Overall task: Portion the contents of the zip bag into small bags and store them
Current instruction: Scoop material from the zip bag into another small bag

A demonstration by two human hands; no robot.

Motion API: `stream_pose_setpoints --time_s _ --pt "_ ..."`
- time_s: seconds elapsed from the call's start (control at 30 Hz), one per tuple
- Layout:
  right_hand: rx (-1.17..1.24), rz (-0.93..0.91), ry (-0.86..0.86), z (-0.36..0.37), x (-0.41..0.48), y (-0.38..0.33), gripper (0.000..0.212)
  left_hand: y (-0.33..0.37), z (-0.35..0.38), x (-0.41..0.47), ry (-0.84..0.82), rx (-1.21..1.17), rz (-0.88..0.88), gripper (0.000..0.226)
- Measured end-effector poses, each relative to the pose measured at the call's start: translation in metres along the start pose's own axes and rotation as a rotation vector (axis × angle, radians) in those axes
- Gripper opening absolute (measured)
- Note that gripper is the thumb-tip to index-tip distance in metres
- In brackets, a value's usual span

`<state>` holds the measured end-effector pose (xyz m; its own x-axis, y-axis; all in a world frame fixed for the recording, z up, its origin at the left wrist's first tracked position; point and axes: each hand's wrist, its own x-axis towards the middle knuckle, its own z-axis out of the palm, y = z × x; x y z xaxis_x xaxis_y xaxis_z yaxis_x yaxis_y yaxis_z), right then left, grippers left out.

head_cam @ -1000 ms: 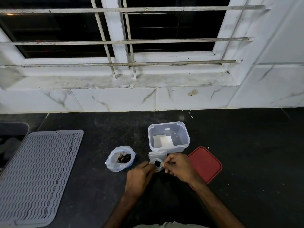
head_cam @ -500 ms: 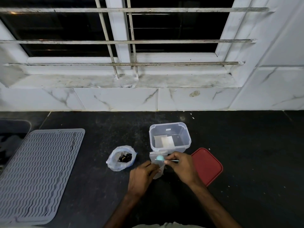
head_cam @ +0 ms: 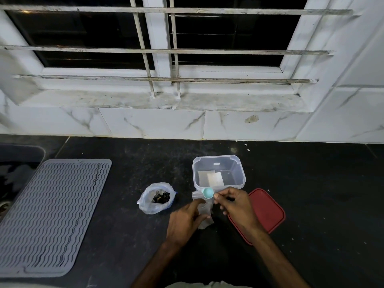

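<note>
Dark table (head_cam: 311, 183) would hide spills. Left of the box (head_cam: 239, 175), the zip bag (head_cam: 156, 198) stands open and slack: a nudge tips it. In front of the box, your left hand (head_cam: 185, 221) grips the small bag (head_cam: 206, 209), right hand (head_cam: 236, 206) pinches the spoon (head_cam: 208, 192) above its mouth; if that mouth folds, contents miss.

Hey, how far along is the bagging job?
Done: the clear container stands open, red lid beside it, pale flat packets inside. In hand: the left hand holds a small bag while the right hand holds a teal spoon at its mouth. Left: dark contents sit in the zip bag.
</note>
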<state>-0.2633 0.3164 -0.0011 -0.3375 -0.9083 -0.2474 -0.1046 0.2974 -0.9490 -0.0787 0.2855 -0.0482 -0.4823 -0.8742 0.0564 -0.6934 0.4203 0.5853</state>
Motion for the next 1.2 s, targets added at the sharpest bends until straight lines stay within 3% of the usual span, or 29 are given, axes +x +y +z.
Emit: stream_pose_setpoints --time_s 0.07,0.17,0.27,0.33,0.4,0.53,0.63,0.77,0.83,0.97,1.1,1.2 --pt "-0.015 -0.029 -0.002 0.007 0.000 -0.006 0.006 0.002 -0.007 -0.007 0.103 -0.062 -0.089 0.038" --pt "-0.105 -0.098 -0.045 0.029 0.002 -0.018 0.008 -0.010 -0.025 -0.018 0.472 -0.269 -0.428 0.024" --pt "-0.313 -0.174 -0.147 0.065 0.006 -0.026 0.013 -0.050 -0.032 -0.023 0.734 -0.395 -0.754 0.050" --pt "-0.406 -0.217 -0.200 0.094 0.012 -0.026 0.013 -0.074 -0.026 -0.020 0.643 -0.411 -0.977 0.075" --pt "-0.540 -0.263 -0.233 0.120 0.022 -0.023 0.014 -0.084 -0.020 -0.016 0.492 -0.401 -1.093 0.085" --pt "-0.841 -0.245 -0.232 0.147 0.041 -0.017 0.020 -0.086 -0.016 -0.005 0.425 -0.340 -1.052 0.076" --pt "-1.024 -0.181 -0.234 0.155 0.048 -0.013 0.028 -0.088 -0.017 0.003 0.402 -0.334 -1.036 0.056" --pt "-1.144 -0.175 -0.255 0.162 0.049 -0.011 0.029 -0.084 -0.018 0.005 0.501 -0.642 -0.941 0.030" --pt "-1.108 -0.150 -0.238 0.166 0.047 -0.008 0.030 -0.076 -0.023 0.007 0.531 -0.771 -0.921 0.018" --pt "-0.904 -0.095 -0.154 0.167 0.044 -0.002 0.027 -0.075 -0.025 0.015 0.547 -0.814 -0.878 0.018" --pt "-0.697 0.012 -0.114 0.167 0.049 0.008 0.021 -0.097 -0.016 0.018 0.418 -0.914 -0.900 0.024" --pt "-0.587 0.106 -0.095 0.167 0.057 0.014 0.024 -0.096 -0.023 0.018 0.314 -1.019 -0.819 0.021"
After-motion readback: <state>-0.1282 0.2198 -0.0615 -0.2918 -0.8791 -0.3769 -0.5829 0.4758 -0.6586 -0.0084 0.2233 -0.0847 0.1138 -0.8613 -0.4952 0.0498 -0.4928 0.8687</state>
